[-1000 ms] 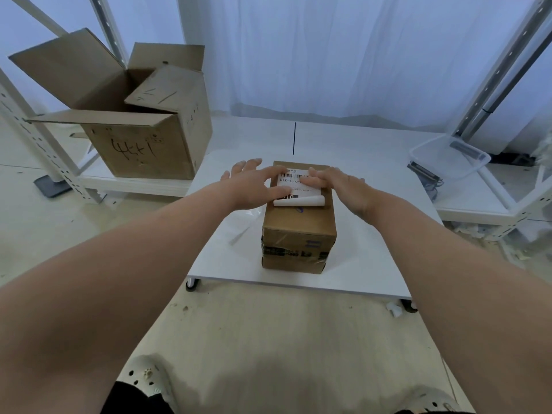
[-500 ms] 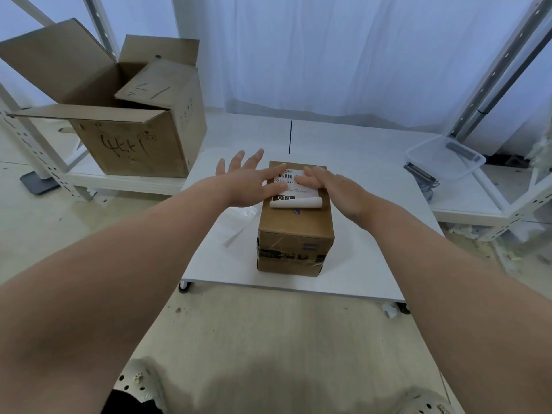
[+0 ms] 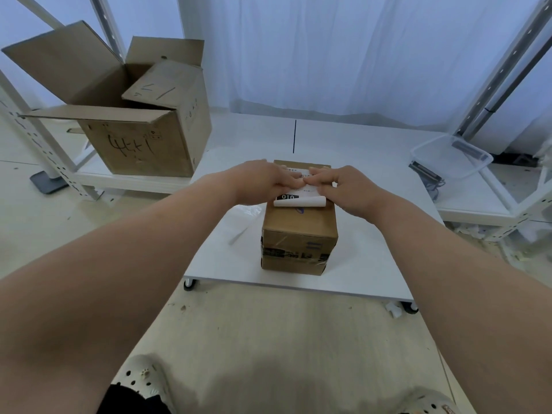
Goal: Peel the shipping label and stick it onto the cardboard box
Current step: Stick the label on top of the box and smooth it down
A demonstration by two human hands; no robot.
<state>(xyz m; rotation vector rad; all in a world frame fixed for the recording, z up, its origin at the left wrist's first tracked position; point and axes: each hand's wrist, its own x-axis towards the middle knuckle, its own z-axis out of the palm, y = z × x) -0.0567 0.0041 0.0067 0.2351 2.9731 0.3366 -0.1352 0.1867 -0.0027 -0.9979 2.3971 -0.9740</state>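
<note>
A small brown cardboard box (image 3: pixel 300 234) with tape across its front stands on the low white wheeled table (image 3: pixel 367 264). A white shipping label (image 3: pixel 298 201) with a barcode and a black "010" field lies on the box top, and its near edge curls upward. My left hand (image 3: pixel 263 180) and my right hand (image 3: pixel 349 189) rest on the box top from either side. Their fingertips meet over the middle of the label and press on it, hiding most of the print.
A large open cardboard box (image 3: pixel 143 144) with handwriting sits on a low shelf at the left. At the right, a clear plastic tub (image 3: pixel 451 156) rests on another shelf. Thin clear film (image 3: pixel 242 222) lies on the table left of the small box. White curtains hang behind.
Both hands have slid inward over the label until their fingertips meet. The left hand's spread fingers have drawn together. The label's near edge stays curled.
</note>
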